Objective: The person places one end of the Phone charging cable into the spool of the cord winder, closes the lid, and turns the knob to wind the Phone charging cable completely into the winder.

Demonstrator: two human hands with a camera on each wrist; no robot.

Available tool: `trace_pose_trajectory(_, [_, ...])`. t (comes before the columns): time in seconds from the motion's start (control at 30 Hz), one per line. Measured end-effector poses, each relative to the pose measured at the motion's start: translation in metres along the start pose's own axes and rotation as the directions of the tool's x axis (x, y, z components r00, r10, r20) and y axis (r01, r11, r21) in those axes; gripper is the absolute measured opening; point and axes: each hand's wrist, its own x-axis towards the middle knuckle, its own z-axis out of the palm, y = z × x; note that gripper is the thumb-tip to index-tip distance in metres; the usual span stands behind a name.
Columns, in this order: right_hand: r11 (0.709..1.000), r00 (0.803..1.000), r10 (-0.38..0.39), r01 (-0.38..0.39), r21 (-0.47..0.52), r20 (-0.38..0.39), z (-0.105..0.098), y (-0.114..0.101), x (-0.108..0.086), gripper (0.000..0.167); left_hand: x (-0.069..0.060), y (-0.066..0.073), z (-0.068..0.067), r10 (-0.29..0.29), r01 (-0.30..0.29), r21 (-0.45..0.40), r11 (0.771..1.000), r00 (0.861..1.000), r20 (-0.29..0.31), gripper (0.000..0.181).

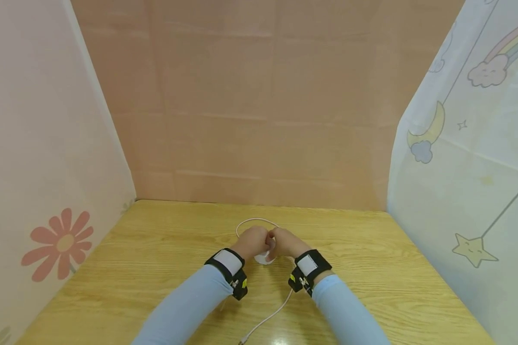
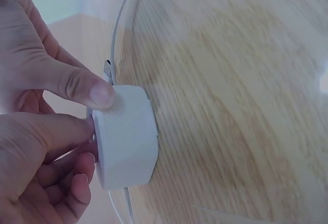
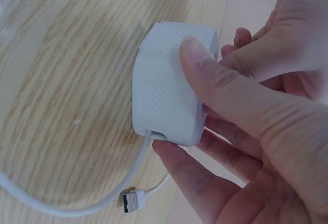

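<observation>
A white, rounded plastic cable case stands on edge on the tabletop, with a thin white USB cable leaving it through a notch. My right hand grips the case, its thumb flat on one broad side and its fingers at the other. From the other side my left hand reaches in, and its curled fingertips pinch at the case's face turned away from the table. What exactly they pinch is hidden. In the left wrist view the case shows its smooth side.
One loop of the cable lies behind the hands, and its other end runs toward the front edge to a plug. A USB plug lies near the case. Patterned cloths hang left and right of the wooden table, a plain one behind.
</observation>
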Motion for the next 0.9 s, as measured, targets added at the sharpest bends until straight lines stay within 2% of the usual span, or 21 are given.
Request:
trace_pose_trajectory(0.33, [1.0,1.0,-0.013,0.013,0.007,0.002,-0.001,0.0,0.002,0.058,-0.002,0.0,0.003,0.015,-0.011,0.105,0.994,0.999,-0.042,0.017])
trace_pose_trajectory(0.5, [1.0,1.0,-0.006,0.006,0.009,-0.011,0.0,0.002,0.003,0.054,-0.004,-0.005,0.007,0.088,-0.072,0.178,0.981,0.993,-0.081,0.006])
trace_pose_trajectory(0.63, [1.0,1.0,0.004,-0.004,-0.006,-0.007,0.0,0.001,0.002,0.05,-0.004,-0.009,0.011,0.127,-0.098,0.225,0.969,0.985,-0.115,0.008])
trace_pose_trajectory(0.73, [1.0,1.0,0.004,-0.004,-0.017,-0.005,0.0,0.001,0.002,0.051,-0.004,-0.007,0.012,0.152,-0.11,0.303,0.947,0.981,-0.118,0.009])
trace_pose_trajectory(0.9, [1.0,1.0,0.003,-0.003,-0.019,0.001,0.0,0.001,0.004,0.06,-0.005,-0.001,0.016,0.186,-0.119,0.46,0.88,0.977,-0.103,0.009])
